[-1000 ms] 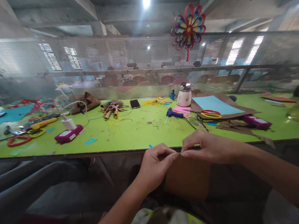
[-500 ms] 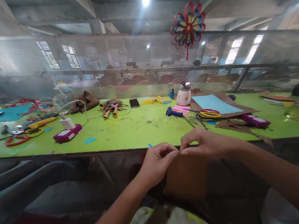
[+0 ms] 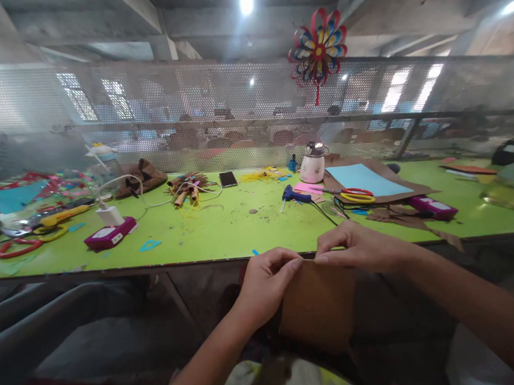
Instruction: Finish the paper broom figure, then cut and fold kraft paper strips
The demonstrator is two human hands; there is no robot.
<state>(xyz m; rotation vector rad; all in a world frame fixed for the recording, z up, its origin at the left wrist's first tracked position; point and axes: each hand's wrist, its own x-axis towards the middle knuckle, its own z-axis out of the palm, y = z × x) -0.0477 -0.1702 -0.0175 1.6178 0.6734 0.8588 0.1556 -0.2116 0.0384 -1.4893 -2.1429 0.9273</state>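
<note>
A sheet of brown paper (image 3: 318, 304) hangs down below the table's front edge, held by its top edge. My left hand (image 3: 268, 281) pinches that edge at its left part between thumb and fingers. A short way to the right, my right hand (image 3: 358, 247) pinches the same edge, with a small gap between the two sets of fingertips. The paper's lower part is in shadow. Beyond my right hand lie a blue glue gun (image 3: 295, 196) and scissors with red and yellow handles (image 3: 358, 196).
On the green table (image 3: 216, 235) are a purple power strip (image 3: 110, 233) with a white charger, a bundle of brown paper rolls (image 3: 190, 187), a phone (image 3: 227, 179), a pinkish bottle (image 3: 312, 165) and light blue paper (image 3: 366, 180). A second purple strip (image 3: 434, 207) lies right.
My two hands have drawn slightly apart along the paper's top edge, so a gap shows between the fingertips. The view has shifted a little; the things on the table lie as before.
</note>
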